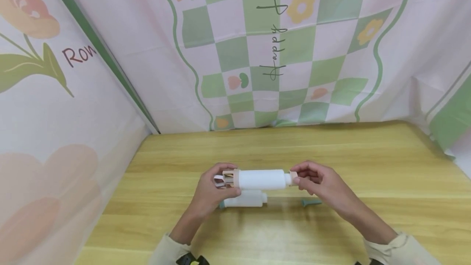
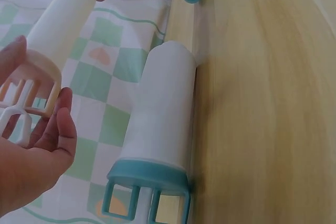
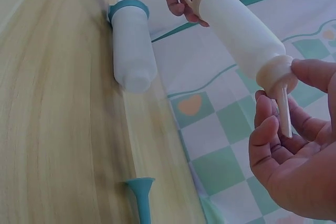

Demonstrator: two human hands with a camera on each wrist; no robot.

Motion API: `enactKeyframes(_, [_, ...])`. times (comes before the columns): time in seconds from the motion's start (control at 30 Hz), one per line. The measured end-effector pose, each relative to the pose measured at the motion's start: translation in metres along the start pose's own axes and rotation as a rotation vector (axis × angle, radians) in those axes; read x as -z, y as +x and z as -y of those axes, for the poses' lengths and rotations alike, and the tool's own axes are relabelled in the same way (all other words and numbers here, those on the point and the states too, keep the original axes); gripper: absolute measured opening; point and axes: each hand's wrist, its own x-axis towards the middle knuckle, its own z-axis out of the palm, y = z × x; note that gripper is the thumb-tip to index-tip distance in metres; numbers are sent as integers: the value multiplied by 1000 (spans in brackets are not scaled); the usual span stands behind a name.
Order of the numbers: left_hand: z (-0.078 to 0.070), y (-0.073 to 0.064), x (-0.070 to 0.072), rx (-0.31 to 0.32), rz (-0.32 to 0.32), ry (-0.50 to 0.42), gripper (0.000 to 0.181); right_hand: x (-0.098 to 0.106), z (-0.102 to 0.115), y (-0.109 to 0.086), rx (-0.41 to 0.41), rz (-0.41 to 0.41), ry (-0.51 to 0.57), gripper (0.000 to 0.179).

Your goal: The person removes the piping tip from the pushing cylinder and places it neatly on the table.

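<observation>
A white piping syringe [image 1: 261, 179] with a beige collar is held level over the table, one end in each hand. My left hand [image 1: 213, 193] grips the collar end, thumb along the near side, with the handle frame and white plunger loop [image 2: 18, 119] at the palm. At the other end, my right hand [image 1: 325, 181] pinches the beige nozzle cap [image 3: 275, 74] between thumb and fingers. The cap sits on the syringe's neck, its long slim spout [image 3: 284, 111] pointing toward the right palm. Below lies a second white syringe [image 1: 246, 199] with a teal collar [image 2: 149, 176].
A teal nozzle [image 1: 310, 202] lies on the wooden table [image 1: 276, 236] below the right hand, apart from the second syringe. A patterned cloth curtain [image 1: 265, 105] stands along the back edge, and another printed cloth [image 1: 73, 122] hangs at the left.
</observation>
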Motion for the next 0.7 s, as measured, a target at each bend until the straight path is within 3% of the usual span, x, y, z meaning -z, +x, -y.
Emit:
enactKeyframes(0.4, [0,2,11,-51,34,113,51,3,-3,-1,47,-7,14,29])
enactKeyframes(0.7, [-4,3,14,-28,15,144,52,2,-3,-1,53,-8,7,29])
